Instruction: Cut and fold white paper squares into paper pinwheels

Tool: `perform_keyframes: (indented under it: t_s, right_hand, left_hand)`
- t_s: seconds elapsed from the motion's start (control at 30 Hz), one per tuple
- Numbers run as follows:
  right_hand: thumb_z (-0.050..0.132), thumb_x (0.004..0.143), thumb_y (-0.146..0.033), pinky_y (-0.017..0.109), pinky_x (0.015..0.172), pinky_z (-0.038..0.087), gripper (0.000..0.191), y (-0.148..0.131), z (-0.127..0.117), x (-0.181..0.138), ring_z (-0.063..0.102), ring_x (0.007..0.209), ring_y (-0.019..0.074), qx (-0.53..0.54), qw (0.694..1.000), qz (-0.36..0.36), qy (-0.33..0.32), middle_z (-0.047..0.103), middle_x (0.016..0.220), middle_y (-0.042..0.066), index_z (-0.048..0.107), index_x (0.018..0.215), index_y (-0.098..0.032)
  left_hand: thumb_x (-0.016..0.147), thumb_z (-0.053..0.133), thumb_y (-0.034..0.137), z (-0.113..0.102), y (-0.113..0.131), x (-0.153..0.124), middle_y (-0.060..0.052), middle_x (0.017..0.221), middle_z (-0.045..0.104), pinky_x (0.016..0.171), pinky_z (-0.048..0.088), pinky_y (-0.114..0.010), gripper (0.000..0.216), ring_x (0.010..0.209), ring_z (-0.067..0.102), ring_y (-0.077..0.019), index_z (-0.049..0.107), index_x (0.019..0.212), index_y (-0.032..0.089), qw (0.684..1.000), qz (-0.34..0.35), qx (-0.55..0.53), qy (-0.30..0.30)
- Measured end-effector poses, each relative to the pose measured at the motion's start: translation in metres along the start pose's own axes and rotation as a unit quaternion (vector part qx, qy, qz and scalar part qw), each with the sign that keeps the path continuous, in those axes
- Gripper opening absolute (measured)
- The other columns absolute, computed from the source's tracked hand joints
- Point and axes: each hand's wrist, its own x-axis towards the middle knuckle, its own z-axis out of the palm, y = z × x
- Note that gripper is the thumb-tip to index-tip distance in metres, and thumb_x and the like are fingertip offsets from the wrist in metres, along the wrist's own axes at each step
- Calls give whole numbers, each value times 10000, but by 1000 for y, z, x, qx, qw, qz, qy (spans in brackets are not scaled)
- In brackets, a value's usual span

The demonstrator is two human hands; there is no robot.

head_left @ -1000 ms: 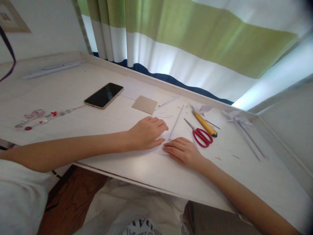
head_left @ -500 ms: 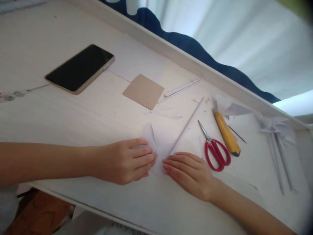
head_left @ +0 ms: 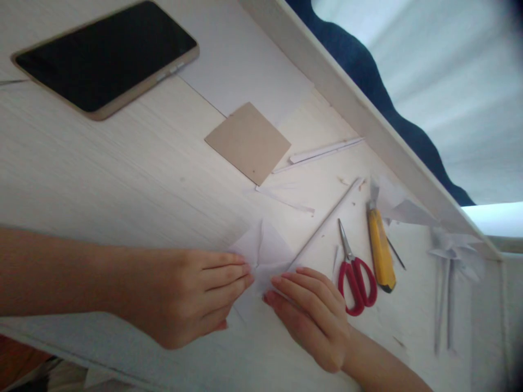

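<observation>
A small white folded paper [head_left: 265, 251] lies on the white desk [head_left: 122, 185], its flaps standing up a little. My left hand [head_left: 192, 296] comes in from the left with its fingers stretched flat, the tips on the paper's left edge. From the lower right, my right hand [head_left: 312, 318] lies flat too, fingertips on the paper's right edge. The two sets of fingertips almost meet. A thin rolled paper stick [head_left: 327, 220] runs from the paper up to the right.
Red-handled scissors [head_left: 356, 275] and a yellow utility knife [head_left: 379, 250] lie just right of my right hand. A brown cardboard square [head_left: 249, 141], paper strips [head_left: 322, 151] and a black phone [head_left: 106, 60] lie farther back. Paper pinwheels [head_left: 451, 247] rest at the far right by the raised ledge [head_left: 368, 125].
The view has tipped down and closer to the desk. My left hand slid back off the paper's middle to its left edge, and the paper's flaps now show between the fingertips.
</observation>
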Motion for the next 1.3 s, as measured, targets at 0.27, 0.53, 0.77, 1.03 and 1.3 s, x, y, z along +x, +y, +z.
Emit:
perform_keyframes:
  t_s: [0.27, 0.53, 0.77, 1.03, 1.3]
  right_hand:
    - [568, 762, -229, 350, 813, 503, 235, -2, 8, -4, 576, 946, 194, -57, 994, -40, -86, 651, 1010, 53, 615, 976, -143]
    - [481, 811, -172, 388, 870, 469, 304, -11, 9, -11, 562, 978, 224, -90, 992, -15, -85, 627, 1054, 95, 545, 1105, -125]
    - [492, 798, -118, 346, 847, 492, 307, -14, 13, -13, 557, 982, 205, -40, 999, 17, -24, 641, 1019, 101, 531, 1100, -80]
    - [499, 780, -97, 343, 803, 509, 216, -16, 13, -8, 591, 906, 192, -47, 999, 0, 15, 658, 959, 129, 598, 969, -66]
    - [562, 738, -56, 359, 853, 468, 314, -16, 17, -11, 527, 984, 219, -38, 999, 15, -19, 607, 1038, 165, 560, 1050, -19]
  left_hand:
    - [772, 528, 237, -2, 2, -5, -91, 954, 654, 842, 500, -317, 168, 932, 587, -212, 669, 789, 148, 1000, 6, -1, -9]
    - [812, 466, 225, -4, -2, 3, -66, 900, 670, 820, 506, -273, 202, 856, 612, -158, 653, 765, 165, 999, 25, 33, -9]
    - [821, 459, 206, -1, -2, 5, -37, 841, 676, 843, 488, -241, 192, 845, 608, -129, 636, 748, 186, 999, 10, 38, -12]
    - [798, 504, 188, -4, -3, 6, -43, 785, 666, 787, 509, -272, 145, 801, 611, -146, 623, 721, 158, 999, 33, 19, 11]
    - [793, 509, 168, -4, -3, 3, -72, 816, 657, 734, 510, -288, 150, 793, 604, -170, 627, 870, 115, 999, 40, 30, 10]
